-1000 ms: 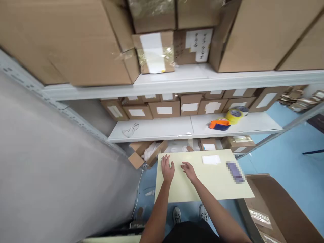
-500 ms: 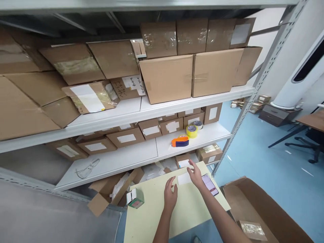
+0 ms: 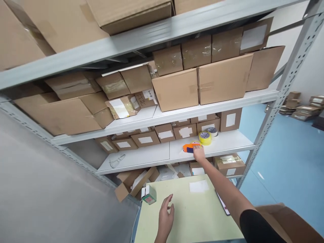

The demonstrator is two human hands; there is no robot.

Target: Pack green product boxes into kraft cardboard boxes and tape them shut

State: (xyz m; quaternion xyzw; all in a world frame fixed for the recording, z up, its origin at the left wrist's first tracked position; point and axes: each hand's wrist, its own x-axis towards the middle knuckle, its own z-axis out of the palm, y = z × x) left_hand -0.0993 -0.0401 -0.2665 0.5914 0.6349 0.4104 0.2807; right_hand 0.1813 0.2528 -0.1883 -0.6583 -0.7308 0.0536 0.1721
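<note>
My right hand (image 3: 198, 153) reaches out to the middle shelf. Its fingers are closed on the right end of an orange and dark blue tape dispenser (image 3: 188, 147), which still lies on the shelf. My left hand (image 3: 166, 216) is over the pale green table (image 3: 187, 216), fingers apart and holding nothing. A small green and white box (image 3: 149, 194) stands at the table's far left corner, left of that hand. White paper (image 3: 198, 186) lies near the far edge. A phone (image 3: 222, 203), partly hidden by my right arm, lies at the right edge.
Beside the dispenser sit a yellow tape roll (image 3: 205, 137) and a paler roll (image 3: 212, 131). Labelled cardboard boxes (image 3: 185, 131) line the shelves. A coiled cable (image 3: 117, 161) lies on the left. An open carton (image 3: 136, 182) is behind the table, a large carton (image 3: 286, 219) at right.
My right hand has moved from above the table to the tape dispenser on the shelf and closed on it. My left hand stays over the table. The view has shifted.
</note>
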